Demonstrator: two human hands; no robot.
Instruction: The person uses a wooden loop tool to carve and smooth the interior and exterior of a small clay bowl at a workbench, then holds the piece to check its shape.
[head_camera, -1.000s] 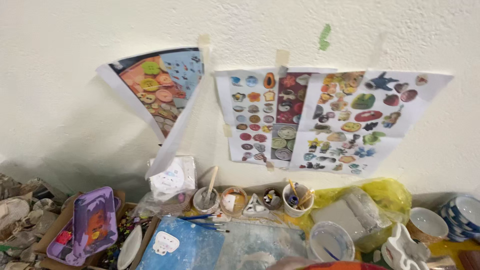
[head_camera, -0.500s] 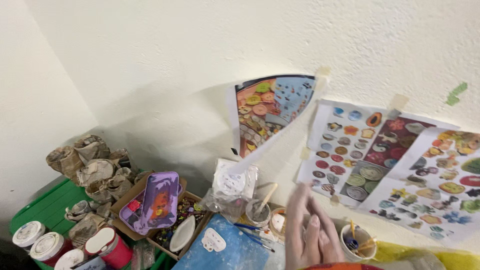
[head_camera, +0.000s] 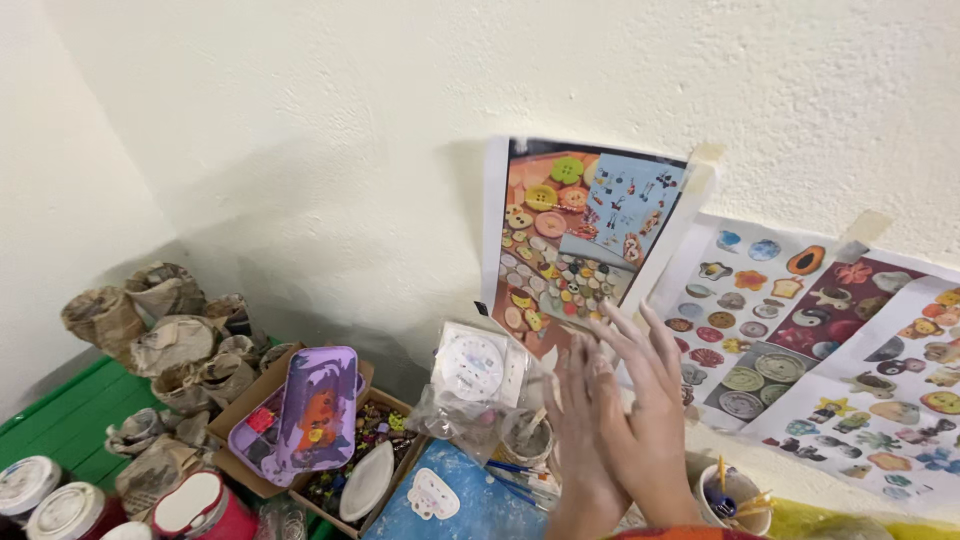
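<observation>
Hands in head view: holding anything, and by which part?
Nothing held. Left hand and right hand are raised together, fingers straight, before the taped picture sheet.

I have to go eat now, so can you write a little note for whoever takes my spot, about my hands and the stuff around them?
Left hand and right hand: both raised, open, holding nothing, palms close together, fingers spread in front of the button picture sheet taped to the wall.
Below them: a clay-smeared cup with a stick, brushes on the blue sheet, a cup of tools at right.
Purple tin leans on the box of beads.
Done or left: cannot tell.
</observation>
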